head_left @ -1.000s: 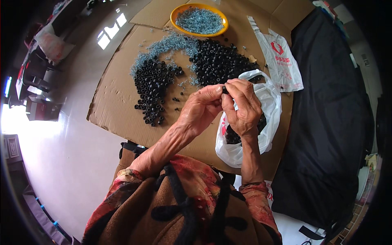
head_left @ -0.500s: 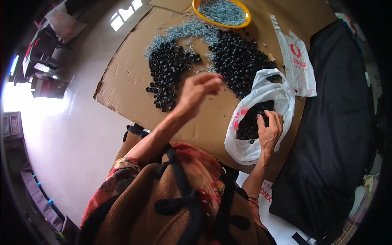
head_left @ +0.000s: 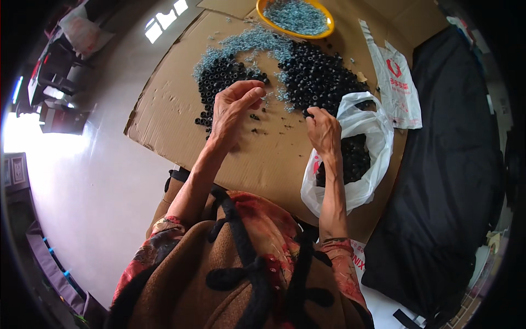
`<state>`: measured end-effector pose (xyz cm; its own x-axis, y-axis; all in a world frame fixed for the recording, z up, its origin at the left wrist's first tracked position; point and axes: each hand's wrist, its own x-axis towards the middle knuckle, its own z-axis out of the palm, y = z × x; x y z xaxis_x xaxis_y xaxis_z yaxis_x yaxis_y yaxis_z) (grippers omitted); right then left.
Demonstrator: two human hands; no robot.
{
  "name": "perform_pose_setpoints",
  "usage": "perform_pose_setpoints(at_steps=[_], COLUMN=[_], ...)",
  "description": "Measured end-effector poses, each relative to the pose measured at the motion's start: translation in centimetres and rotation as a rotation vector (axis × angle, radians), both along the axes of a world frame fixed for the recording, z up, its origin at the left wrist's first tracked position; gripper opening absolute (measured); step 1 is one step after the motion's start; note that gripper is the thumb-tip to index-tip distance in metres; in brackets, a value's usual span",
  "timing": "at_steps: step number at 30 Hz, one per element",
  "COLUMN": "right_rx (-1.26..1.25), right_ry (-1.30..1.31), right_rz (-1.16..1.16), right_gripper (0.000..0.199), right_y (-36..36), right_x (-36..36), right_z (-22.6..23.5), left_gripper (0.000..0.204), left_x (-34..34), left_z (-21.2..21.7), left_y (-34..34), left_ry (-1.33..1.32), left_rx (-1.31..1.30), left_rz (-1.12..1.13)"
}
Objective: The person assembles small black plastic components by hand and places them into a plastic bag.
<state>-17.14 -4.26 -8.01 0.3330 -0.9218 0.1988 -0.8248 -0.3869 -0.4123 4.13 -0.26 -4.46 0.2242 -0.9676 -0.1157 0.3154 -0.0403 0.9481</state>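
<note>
My left hand (head_left: 233, 112) hovers over the cardboard beside the left pile of small black ring-shaped pieces (head_left: 219, 77). Its thumb and fingers are drawn together; whatever they hold is hidden. My right hand (head_left: 324, 133) is closed, fingertips at the lower edge of the right pile of black pieces (head_left: 318, 77); I cannot make out what is in them. Behind both piles lies a heap of small silvery-blue pieces (head_left: 255, 41), too small to name. Under my right wrist, an open white plastic bag (head_left: 378, 156) holds more black pieces (head_left: 356, 159).
A yellow bowl (head_left: 330, 27) full of silvery-blue pieces stands at the far edge. A flat white plastic bag (head_left: 402, 90) lies at right on the cardboard sheet (head_left: 164, 115). Beyond it is a large black cloth-like cover (head_left: 449, 164). Pale floor (head_left: 104, 192) shows at left.
My right hand has come out of the white bag and moved left and away from me to the right pile. My left hand has shifted left, toward the left pile.
</note>
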Motion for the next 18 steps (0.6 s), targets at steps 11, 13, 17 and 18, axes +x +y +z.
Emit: perform_pose_setpoints(at_steps=[11,13,17,18], right_rx=[0.000,0.036,0.050,0.048], right_ry=[-0.031,-0.001,0.111,0.109], right_rz=[-0.004,0.000,0.015,0.016], right_gripper=[0.018,0.017,0.016,0.016], right_y=[-1.3,-1.2,-1.2,-1.2], right_x=[-0.4,-0.2,0.4,0.5], right_z=[-1.8,-1.9,-2.3,-2.3], left_gripper=[0.025,0.024,0.024,0.024], left_x=[0.5,0.4,-0.4,-0.6], left_z=[-1.1,-1.6,-1.8,-1.7], left_y=[0.0,0.1,0.2,0.2], left_ry=[-0.069,-0.044,-0.060,-0.072], left_rx=[0.027,0.015,0.011,0.014], left_rz=[-0.025,-0.072,-0.126,-0.138])
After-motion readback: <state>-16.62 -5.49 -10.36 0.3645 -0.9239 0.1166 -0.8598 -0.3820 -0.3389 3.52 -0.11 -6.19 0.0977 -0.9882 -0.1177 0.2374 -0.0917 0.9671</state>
